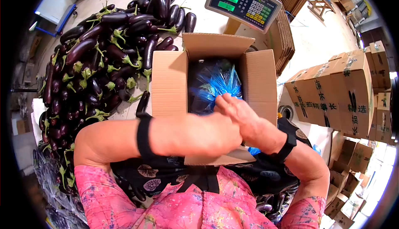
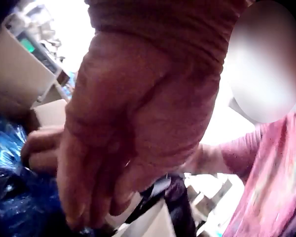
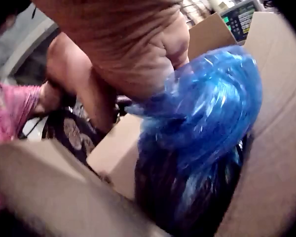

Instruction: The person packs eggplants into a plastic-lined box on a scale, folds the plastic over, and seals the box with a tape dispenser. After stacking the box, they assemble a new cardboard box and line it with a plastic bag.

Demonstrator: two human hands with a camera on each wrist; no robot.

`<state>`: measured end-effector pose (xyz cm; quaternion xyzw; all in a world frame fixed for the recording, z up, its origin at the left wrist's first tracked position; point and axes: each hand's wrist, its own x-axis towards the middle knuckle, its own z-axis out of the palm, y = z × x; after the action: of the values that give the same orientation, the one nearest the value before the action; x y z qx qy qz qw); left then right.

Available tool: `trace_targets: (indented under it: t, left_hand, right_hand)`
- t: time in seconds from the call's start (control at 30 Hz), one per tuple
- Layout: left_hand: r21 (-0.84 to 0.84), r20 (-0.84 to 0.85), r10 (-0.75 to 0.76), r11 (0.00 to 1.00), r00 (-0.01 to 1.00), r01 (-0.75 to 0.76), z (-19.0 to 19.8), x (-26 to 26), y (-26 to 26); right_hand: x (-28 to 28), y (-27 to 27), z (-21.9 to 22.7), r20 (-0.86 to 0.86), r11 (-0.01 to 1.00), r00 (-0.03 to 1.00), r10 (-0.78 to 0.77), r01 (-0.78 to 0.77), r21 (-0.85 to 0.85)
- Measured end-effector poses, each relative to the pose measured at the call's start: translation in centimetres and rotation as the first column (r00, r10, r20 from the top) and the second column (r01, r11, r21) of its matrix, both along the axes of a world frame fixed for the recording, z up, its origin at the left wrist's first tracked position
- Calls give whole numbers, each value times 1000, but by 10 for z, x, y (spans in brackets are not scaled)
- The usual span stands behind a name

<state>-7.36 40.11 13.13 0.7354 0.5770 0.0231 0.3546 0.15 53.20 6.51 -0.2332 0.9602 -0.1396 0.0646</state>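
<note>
The blue bag [image 1: 226, 82] sits inside the open cardboard box [image 1: 259, 77], just ahead of both hands. The right hand [image 1: 251, 120] grips its gathered top; the left hand [image 1: 218, 132] is beside the right, its hold impossible to tell.

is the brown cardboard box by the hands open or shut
Open: the brown cardboard box has its flaps spread outward, and the shiny blue plastic bag shows inside.

And there it was: a glossy, translucent blue plastic bag [image 1: 231, 84], top bunched and crumpled, nestled inside the open-flapped cardboard box [image 1: 169, 83].
</note>
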Motion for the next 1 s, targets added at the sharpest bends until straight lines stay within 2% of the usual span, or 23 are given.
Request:
trace_targets:
  t: [0.03, 0.07, 0.1, 0.13, 0.17, 0.23, 0.27, 0.3, 0.37, 0.47, 0.5, 0.57, 0.67, 0.73, 0.8, 0.83, 0.97, 1.0]
  left_hand:
    - [-35, -27, -62, 998, 998, 61, 18, -19, 7]
    - [95, 1, 134, 986, 991, -134, 15, -33, 9]
    - [215, 56, 321, 921, 945, -325, 8, -47, 7]
    - [450, 176, 413, 774, 894, -446, -8, -58, 9]
    - [506, 215, 408, 730, 887, -459, -23, -66, 15]
    - [245, 73, 414, 874, 907, -419, -43, -57, 32]
    - [126, 47, 368, 920, 929, -371, -52, -52, 43]
    - [2, 29, 317, 948, 948, -317, -60, -49, 50]
    - [98, 28, 386, 917, 922, -387, -77, -50, 51]
    - [201, 53, 478, 855, 877, -478, -83, -63, 52]
    - [241, 70, 571, 786, 818, -569, -86, -65, 49]
    - [308, 2, 636, 734, 772, -605, -93, -75, 42]
    - [380, 46, 702, 646, 711, -662, -104, -75, 30]
    - [371, 55, 779, 565, 624, -737, -110, -67, 22]
    - [481, 190, 721, 524, 666, -703, -116, -64, 9]
    - [534, 255, 683, 491, 685, -688, -120, -63, 6]
    - [598, 166, 622, 554, 766, -579, -111, -51, 7]
    - [561, 97, 630, 604, 770, -566, -112, -53, 13]
  right_hand:
    - [7, -3, -11, -133, 996, 989, 67, -59, 64]
    - [15, -5, -22, -271, 986, 954, 131, -96, 138]
    - [22, -8, -34, -403, 971, 896, 188, -108, 213]
    - [24, -14, -21, -337, 937, 920, 198, -78, 340]
    - [23, -19, -9, -269, 885, 942, 200, -56, 462]
    - [21, -21, -9, -251, 857, 929, 271, -114, 503]
    - [22, -20, -10, -239, 842, 923, 302, -140, 521]
    - [25, -19, -13, -253, 889, 927, 276, -146, 433]
    - [34, -13, -18, -271, 958, 937, 219, -154, 242]
    - [38, 5, -14, -298, 957, 954, 41, 48, 287]
    - [32, 18, -14, -266, 942, 964, -26, 113, 317]
    - [8, 45, -41, -380, 988, 917, -122, 149, 43]
    - [-27, 51, -62, -356, 975, 932, -62, 134, 179]
    - [-42, 47, -69, -391, 983, 914, -108, 158, 97]
    - [-44, 49, -66, -371, 981, 913, -173, 195, 23]
    - [-42, 50, -61, -377, 979, 910, -171, 202, 42]
    - [-26, 60, -55, -361, 965, 926, -108, 185, 185]
    - [-23, 62, -53, -328, 956, 941, -77, 164, 244]
